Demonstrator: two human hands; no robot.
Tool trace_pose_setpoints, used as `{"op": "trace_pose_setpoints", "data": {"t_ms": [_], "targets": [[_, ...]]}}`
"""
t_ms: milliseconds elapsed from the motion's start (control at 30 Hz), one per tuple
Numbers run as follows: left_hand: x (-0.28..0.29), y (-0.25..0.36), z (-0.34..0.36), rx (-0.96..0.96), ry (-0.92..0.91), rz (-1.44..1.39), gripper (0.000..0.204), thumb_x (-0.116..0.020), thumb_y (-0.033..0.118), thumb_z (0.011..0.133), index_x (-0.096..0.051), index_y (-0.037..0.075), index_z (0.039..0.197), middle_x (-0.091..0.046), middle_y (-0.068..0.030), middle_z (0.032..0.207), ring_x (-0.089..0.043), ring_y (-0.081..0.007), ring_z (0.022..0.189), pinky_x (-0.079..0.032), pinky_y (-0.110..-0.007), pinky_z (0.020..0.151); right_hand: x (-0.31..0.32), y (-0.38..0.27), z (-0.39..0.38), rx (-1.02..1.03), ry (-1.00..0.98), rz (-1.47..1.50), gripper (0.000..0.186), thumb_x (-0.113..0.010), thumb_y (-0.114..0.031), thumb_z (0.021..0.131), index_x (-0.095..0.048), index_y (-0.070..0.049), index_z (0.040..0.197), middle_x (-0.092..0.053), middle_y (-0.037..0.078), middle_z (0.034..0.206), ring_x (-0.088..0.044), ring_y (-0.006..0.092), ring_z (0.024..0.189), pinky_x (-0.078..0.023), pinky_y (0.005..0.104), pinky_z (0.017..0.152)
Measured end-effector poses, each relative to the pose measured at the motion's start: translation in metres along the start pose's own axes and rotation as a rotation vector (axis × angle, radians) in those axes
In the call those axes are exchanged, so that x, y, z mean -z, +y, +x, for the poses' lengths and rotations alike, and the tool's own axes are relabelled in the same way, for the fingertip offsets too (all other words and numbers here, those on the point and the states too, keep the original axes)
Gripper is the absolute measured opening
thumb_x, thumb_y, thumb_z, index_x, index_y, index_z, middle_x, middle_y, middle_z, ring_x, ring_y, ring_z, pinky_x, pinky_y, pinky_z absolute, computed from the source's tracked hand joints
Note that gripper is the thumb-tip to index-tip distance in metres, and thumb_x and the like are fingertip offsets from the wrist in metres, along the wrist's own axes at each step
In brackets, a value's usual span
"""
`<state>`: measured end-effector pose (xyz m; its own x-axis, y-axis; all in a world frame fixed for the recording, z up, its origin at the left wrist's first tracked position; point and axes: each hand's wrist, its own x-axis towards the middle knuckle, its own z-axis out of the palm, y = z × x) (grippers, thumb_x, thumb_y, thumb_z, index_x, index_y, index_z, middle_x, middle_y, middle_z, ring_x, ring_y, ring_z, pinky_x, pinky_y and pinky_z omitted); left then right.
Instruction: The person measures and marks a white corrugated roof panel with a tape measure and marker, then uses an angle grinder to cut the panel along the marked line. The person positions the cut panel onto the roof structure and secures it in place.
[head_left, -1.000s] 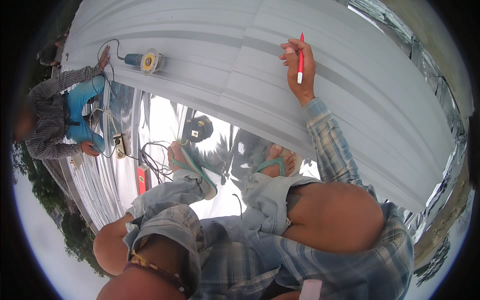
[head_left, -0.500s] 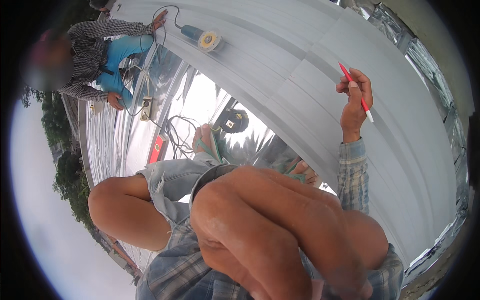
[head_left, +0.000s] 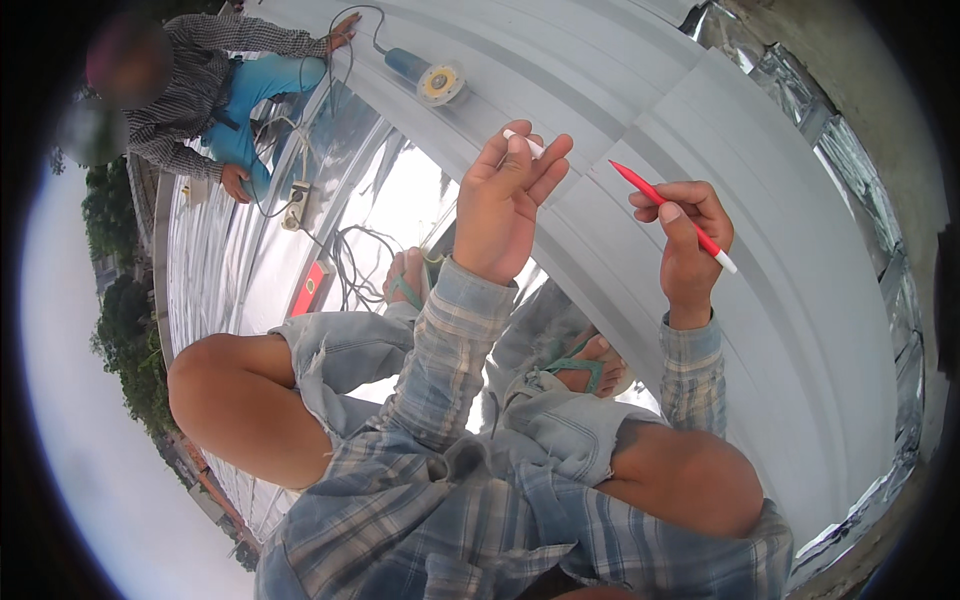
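Observation:
In my right hand [head_left: 690,240] is a slim red marker [head_left: 655,192] with a white end, gripped between thumb and fingers. Its red tip slants up and left toward my other hand. My left hand [head_left: 505,200] is raised above the grey metal sheet [head_left: 790,290], pinching a small white piece [head_left: 537,150] that resembles a marker cap. Part of that piece is hidden by the fingers. A gap separates the two hands, and both are held over the sheet's ribs.
An angle grinder [head_left: 425,76] with a yellow-centred disc lies on the sheet, its cord looping left. At the far left a co-worker [head_left: 225,100] sits with one hand on the sheet. Near my feet are a power strip [head_left: 295,206], tangled cables [head_left: 355,270] and a red box [head_left: 311,287].
My left arm, large and close across the lower middle before, has moved away; that hand is now out over the sheet with the white piece. My right hand has shifted slightly down and left.

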<state>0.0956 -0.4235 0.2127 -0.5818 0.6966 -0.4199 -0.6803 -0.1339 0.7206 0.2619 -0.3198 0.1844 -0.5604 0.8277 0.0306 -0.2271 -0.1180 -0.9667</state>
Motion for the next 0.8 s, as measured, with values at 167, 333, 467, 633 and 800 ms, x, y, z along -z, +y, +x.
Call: {"op": "trace_pose_setpoints", "data": {"t_ms": [167, 333, 467, 633, 800], "targets": [[0.007, -0.017, 0.000, 0.091, -0.010, -0.131, 0.037, -0.054, 0.022, 0.099, -0.041, 0.001, 0.127, -0.056, -0.0078, 0.105, -0.048, -0.0295, 0.126, -0.038, -0.045, 0.110, -0.018, -0.006, 0.000, -0.023, -0.085, -0.032, 0.013, -0.059, -0.006, 0.089, -0.061, 0.005, 0.095, -0.068, 0.013, 0.086, -0.069, 0.0194, 0.084, -0.056, 0.0314, 0.079], [0.000, -0.027, -0.002, 0.093, -0.063, -0.121, 0.034, -0.054, 0.022, 0.099, -0.044, 0.003, 0.124, -0.057, -0.0078, 0.108, -0.050, -0.0272, 0.122, -0.041, -0.044, 0.107, -0.019, -0.003, 0.004, -0.035, -0.130, -0.088, 0.011, -0.058, -0.004, 0.090, -0.061, 0.004, 0.095, -0.069, 0.013, 0.088, -0.068, 0.0174, 0.086, -0.054, 0.0298, 0.080], [-0.005, -0.033, -0.008, 0.101, -0.069, -0.082, 0.031, -0.057, 0.022, 0.098, -0.048, 0.005, 0.121, -0.058, -0.0074, 0.108, -0.054, -0.0250, 0.117, -0.044, -0.042, 0.102, -0.024, 0.002, 0.003, -0.059, -0.108, -0.054, 0.012, -0.057, -0.006, 0.090, -0.062, 0.003, 0.096, -0.069, 0.012, 0.087, -0.066, 0.0158, 0.082, -0.054, 0.0291, 0.078], [-0.003, -0.051, -0.008, -0.146, -0.137, 0.086, 0.031, -0.062, 0.023, 0.095, -0.055, 0.000, 0.114, -0.065, -0.0114, 0.103, -0.063, -0.0204, 0.101, -0.051, -0.035, 0.091, -0.036, 0.011, -0.016, -0.422, 0.075, 0.526, 0.020, -0.057, -0.017, 0.092, -0.061, 0.001, 0.100, -0.068, 0.013, 0.092, -0.063, 0.0155, 0.079, -0.053, 0.0310, 0.075], [-0.011, -0.043, -0.003, -0.232, -0.198, 0.120, 0.031, -0.065, 0.022, 0.093, -0.058, -0.001, 0.112, -0.065, -0.0118, 0.100, -0.065, -0.0233, 0.100, -0.052, -0.035, 0.091, -0.023, 0.002, -0.016, -0.554, 0.002, 0.752, 0.032, -0.059, -0.027, 0.094, -0.060, 0.001, 0.111, -0.067, 0.013, 0.099, -0.062, 0.0153, 0.084, -0.052, 0.0304, 0.073]]}}
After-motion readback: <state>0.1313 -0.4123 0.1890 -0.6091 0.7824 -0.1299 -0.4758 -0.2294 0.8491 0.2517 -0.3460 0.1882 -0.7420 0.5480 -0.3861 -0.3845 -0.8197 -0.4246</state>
